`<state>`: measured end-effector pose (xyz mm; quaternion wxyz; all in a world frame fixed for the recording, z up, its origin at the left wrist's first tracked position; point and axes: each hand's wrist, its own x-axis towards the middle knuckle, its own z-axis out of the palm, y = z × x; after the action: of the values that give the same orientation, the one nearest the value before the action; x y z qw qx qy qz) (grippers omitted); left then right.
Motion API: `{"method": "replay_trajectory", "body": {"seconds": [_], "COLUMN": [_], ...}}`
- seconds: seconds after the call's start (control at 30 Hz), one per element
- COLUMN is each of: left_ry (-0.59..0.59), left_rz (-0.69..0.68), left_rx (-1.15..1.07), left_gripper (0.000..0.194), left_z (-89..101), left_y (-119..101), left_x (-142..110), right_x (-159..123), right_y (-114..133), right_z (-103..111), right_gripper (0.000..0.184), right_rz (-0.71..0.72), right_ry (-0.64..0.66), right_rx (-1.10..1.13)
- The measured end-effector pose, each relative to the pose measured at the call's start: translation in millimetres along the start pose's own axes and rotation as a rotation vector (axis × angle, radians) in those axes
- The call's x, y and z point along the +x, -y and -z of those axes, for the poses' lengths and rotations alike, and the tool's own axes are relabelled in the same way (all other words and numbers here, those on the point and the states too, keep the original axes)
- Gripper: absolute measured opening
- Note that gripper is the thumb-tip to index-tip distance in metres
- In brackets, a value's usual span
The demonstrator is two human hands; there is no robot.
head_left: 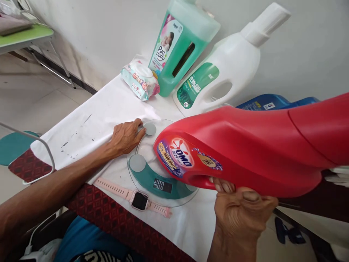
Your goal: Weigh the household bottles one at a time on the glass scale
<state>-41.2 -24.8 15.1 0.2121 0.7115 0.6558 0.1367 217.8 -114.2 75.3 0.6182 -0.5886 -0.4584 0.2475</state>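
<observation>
While the right hand (240, 214) grips a red bottle (245, 149) over the scale (152, 178), the left hand (127, 137), unclenched, rests on its rim.

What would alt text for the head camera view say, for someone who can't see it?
A right hand holds a red detergent bottle tilted over a round glass scale, while the left hand rests on the scale's rim. A pink watch, wipes pack, and green and white bottles share the white-clothed table.
</observation>
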Motion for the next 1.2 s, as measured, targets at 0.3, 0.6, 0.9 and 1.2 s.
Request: {"method": "replay_trajectory", "body": {"seconds": [0.3, 0.6, 0.9, 1.2], "left_ry": [-0.073, -0.117, -0.112, -0.103], "left_rz": [-0.016, -0.009, -0.019, -0.023], "left_rx": [0.017, 0.019, 0.023, 0.021], "left_gripper": [0.04, 0.039, 0.039, 0.036], "left_z": [-5.4, -4.5, -3.7, -3.0], "left_y": [2, 0, 0, -1], "left_x": [3, 5, 4, 4], "right_x": [-19, -15, -20, -21], "right_y": [-79, -91, -99, -100], "right_z": [38, 29, 36, 38], "right_gripper": [0.044, 0.062, 0.051, 0.049], "right_rz": [-0.037, -0.196, -0.169, -0.136], "right_ry": [-0.241, -0.199, -0.167, -0.117], "right_rx": [-0.106, -0.017, -0.051, -0.161]}}
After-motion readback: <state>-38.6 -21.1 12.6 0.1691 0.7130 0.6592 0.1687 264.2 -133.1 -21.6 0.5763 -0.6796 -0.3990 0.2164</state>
